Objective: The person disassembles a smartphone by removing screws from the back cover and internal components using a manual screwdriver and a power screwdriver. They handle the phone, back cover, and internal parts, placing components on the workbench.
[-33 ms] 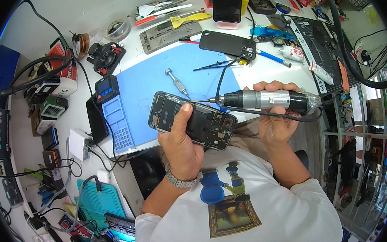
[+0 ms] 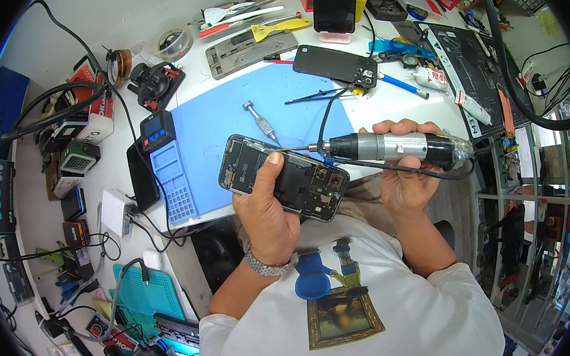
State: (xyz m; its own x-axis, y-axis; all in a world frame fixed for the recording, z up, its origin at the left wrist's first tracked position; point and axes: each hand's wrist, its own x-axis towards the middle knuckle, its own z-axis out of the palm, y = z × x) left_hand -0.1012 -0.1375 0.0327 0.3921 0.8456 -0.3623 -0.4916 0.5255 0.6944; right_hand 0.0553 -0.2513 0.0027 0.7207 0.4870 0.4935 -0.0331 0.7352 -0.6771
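Observation:
My left hand is closed round an opened smartphone, its thumb lying across the inside. A dark battery and the circuit board with a camera lens show in the frame. My right hand grips a silver and black corded rotary tool, held level. Its thin bit points left and reaches the phone's upper edge by my left thumb; whether the tip touches is too small to tell. The tool's black cable loops beneath its body. Just beyond the phone, a metal screwdriver lies on the blue mat.
Tweezers and a black phone part with cameras lie past the mat. A blue parts tray and a small device with a screen stand at its left. Another phone is propped upright at the back.

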